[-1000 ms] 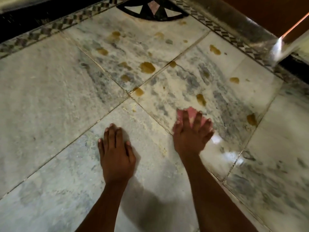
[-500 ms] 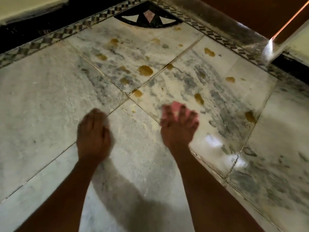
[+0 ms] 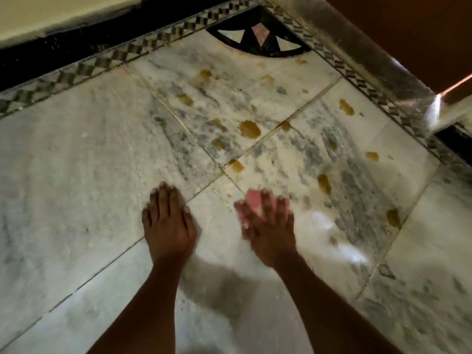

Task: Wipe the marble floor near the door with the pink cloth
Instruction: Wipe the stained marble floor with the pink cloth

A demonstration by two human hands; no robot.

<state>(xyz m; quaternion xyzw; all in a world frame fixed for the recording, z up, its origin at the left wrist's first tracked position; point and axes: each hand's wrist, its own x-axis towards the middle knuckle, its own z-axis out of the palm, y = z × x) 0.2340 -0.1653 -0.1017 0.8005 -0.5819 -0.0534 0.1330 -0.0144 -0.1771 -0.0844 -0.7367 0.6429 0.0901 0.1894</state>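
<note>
Both flat: right hand [image 3: 268,228] presses pink cloth [image 3: 253,200]; left hand [image 3: 167,221] on marble floor [image 3: 76,175].

Marble floor [image 3: 84,180]: white to pale grey slabs with darker blue-grey veining, densest in the two slabs toward the corner. Thin dark joint lines separate the slabs.

Stains [image 3: 249,129]: ochre to yellow-brown blotches, scattered over the veined slabs.

Border strip [image 3: 122,56]: repeating black, grey and cream checker-and-chevron pattern along both floor edges.

Corner inlay [image 3: 258,38]: black quarter-circle with white segments and a pale pink diamond at its centre.

Cloth [image 3: 252,200]: pink, plain, no visible pattern; blurred.

Door [image 3: 398,29]: plain reddish brown.

Wall base [image 3: 51,44]: black band under a cream surface.
</note>
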